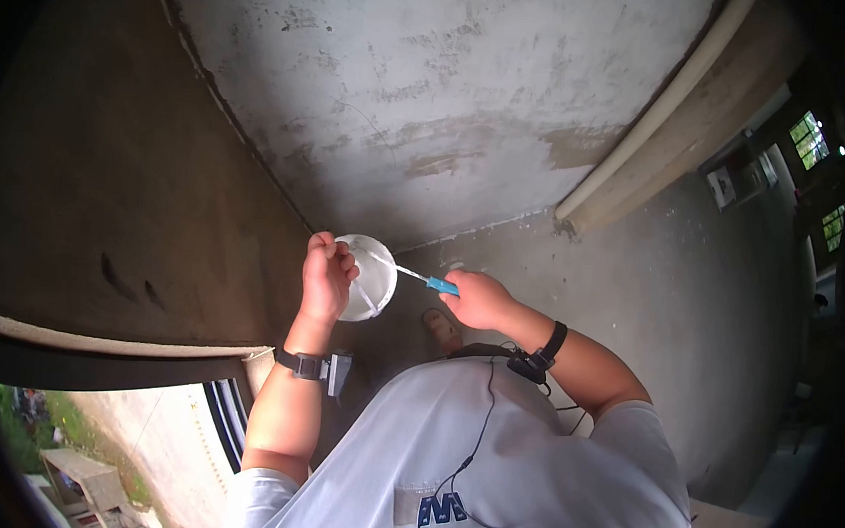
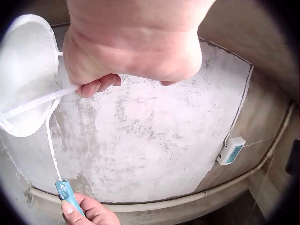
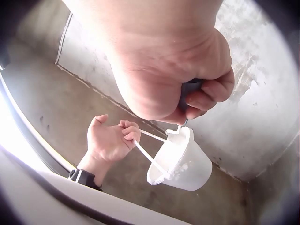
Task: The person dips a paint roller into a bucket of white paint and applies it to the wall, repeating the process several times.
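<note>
the left hand point(image 1: 327, 283) has its fingers curled snug round the thin handle point(image 2: 40, 101) of the bucket point(image 3: 194, 164). the bucket hangs just right of that hand, in front of a patchy wall point(image 1: 452, 55). next comes the white rod point(image 1: 411, 273) of a tool point(image 1: 443, 286), reaching to the bucket; i can't tell what is on its tip. last, the right hand point(image 1: 481, 301) is wrapped round the tool's blue end. the bucket could swing or tip if the rod pushes hard on its side. the handle could slip if the left fingers go loose. drips could fall if the tool is wet and comes up fast.
</note>
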`<state>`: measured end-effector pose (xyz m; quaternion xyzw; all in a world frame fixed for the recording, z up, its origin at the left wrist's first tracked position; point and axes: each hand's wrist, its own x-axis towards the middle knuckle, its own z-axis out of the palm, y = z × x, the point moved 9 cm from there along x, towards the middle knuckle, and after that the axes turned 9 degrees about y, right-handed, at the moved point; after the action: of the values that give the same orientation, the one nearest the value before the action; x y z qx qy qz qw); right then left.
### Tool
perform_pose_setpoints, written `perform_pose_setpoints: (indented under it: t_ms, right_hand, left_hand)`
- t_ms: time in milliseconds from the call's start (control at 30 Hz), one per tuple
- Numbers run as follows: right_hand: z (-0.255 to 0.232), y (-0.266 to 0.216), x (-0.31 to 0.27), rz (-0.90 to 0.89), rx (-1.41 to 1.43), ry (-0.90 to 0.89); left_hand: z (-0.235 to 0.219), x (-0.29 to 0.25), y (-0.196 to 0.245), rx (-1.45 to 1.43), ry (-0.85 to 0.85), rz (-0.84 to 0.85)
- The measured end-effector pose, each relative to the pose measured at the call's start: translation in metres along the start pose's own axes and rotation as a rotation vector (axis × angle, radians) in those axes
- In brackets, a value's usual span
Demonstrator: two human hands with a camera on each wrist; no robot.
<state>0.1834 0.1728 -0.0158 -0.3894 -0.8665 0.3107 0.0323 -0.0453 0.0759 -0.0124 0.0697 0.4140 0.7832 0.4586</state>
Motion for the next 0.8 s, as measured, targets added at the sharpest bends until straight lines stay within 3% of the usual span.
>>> perform_pose_setpoints:
  t_ms: [267,367,500,567,667,800]
  right_hand:
    - [-0.004,0.003,0.004,0.038,0.058,0.093]
    - [-0.015,-0.006,0.003,0.0,0.018,0.055]
    - [-0.022,-0.013,0.008,-0.015,0.034,-0.05]
    - [-0.005,-0.005,0.001,0.216,0.207,-0.335]
    - [0.006,-0.002,-0.001,0.263,0.181,-0.451]
    - [0.019,0.006,-0.001,0.322,0.237,-0.474]
  left_hand:
    - [0.001,-0.002,-0.002,0.045,-0.042,0.011]
    - [0.004,-0.003,0.002,0.172,0.026,0.056]
    - [0.008,-0.006,0.004,0.326,0.002,0.069]
    - [0.007,-0.005,0.002,0.345,-0.02,0.065]
    - [0.006,-0.002,-0.001,0.345,-0.03,0.049]
    - [0.002,-0.001,-0.008,0.357,-0.004,0.011]
